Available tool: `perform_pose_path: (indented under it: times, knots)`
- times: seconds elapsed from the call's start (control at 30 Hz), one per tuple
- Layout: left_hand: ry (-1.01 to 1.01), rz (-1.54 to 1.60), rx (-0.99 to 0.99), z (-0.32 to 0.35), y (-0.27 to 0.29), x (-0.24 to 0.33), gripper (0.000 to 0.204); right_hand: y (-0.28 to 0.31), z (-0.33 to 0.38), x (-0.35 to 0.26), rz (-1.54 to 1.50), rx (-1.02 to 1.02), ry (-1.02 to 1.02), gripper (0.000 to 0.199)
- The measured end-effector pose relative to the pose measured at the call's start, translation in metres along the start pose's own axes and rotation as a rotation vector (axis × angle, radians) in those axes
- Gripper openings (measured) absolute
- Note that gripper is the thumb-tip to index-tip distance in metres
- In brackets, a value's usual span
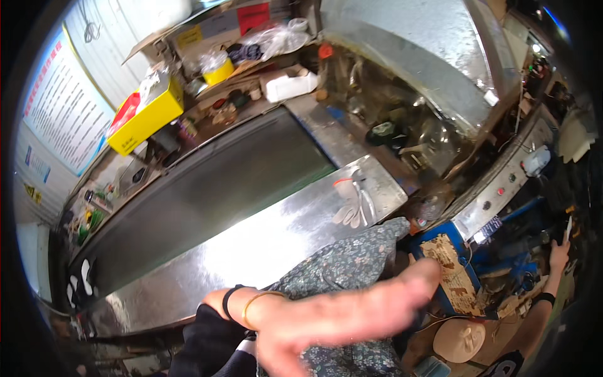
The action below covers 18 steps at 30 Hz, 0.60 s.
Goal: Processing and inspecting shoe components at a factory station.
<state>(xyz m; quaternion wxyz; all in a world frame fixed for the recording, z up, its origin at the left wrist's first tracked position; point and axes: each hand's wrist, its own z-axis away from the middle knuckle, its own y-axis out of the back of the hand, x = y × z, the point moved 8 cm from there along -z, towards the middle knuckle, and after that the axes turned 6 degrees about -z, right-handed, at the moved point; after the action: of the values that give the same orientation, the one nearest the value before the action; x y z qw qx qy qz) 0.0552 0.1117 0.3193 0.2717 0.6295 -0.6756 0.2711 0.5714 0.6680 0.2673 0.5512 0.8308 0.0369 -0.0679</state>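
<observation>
— What is your left hand (pixel 333 320) doing?

— I am stretching it out flat and slack, fingers (pixel 414 279) pointing right, gripping nothing. It is hovering over the floral cloth (pixel 352 267), which is lying on the near edge of the shiny metal table (pixel 264 245) and spilling down toward me. The hand is blurred, so I cannot tell whether it is touching the cloth.

— And your right hand (pixel 558 254)?

— It is reaching far off to the right, by the cluttered blue stand (pixel 449 276). A thin pale object (pixel 568 229) is showing just above it; I cannot tell whether the hand is clenching it.

— Anything else near the cloth?

— A white work glove (pixel 352 201) is lying on the table just beyond it.
</observation>
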Motion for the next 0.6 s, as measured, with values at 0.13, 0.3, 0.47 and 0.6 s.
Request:
perform_pose_path:
  times: [0.13,0.3,0.47,0.6]
  knots:
    - [-0.371,0.093,0.074,-0.037,-0.032,0.040,0.060,0.001,-0.020,0.001,0.031,-0.061,0.016,0.078]
    - [-0.559,0.244,-0.100,-0.028,-0.029,0.049,0.051,0.029,0.006,-0.024,-0.001,-0.112,-0.078,0.081]
    - [-0.540,0.232,-0.155,-0.005,-0.017,0.057,0.052,0.047,0.009,-0.032,-0.102,-0.083,-0.070,0.079]
    - [-0.474,0.219,-0.072,0.020,0.001,0.066,0.058,0.062,0.008,-0.042,0.219,0.264,0.050,0.063]
